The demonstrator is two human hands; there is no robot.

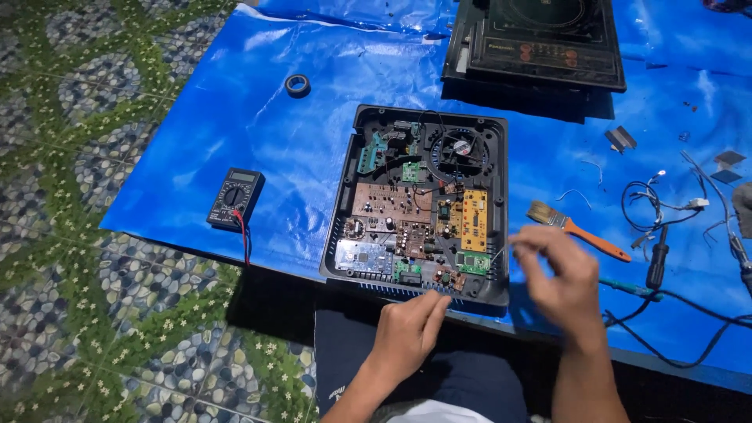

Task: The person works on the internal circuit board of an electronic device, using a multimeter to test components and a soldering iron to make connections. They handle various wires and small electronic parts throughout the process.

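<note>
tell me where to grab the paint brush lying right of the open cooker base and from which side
Take the paint brush by its orange handle, coming from the right. It lies flat on the blue sheet, bristles toward the open cooker base and handle tapering away to the right, clear of the cables, likely nearest the right hand.

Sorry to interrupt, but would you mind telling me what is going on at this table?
A person sits at a blue tarp with an opened black appliance base, its circuit boards and fan exposed. The left hand rests on the base's near edge; the right hand hovers, blurred, by its right side. A multimeter, a tape roll, a paintbrush and loose wires lie around.
</note>
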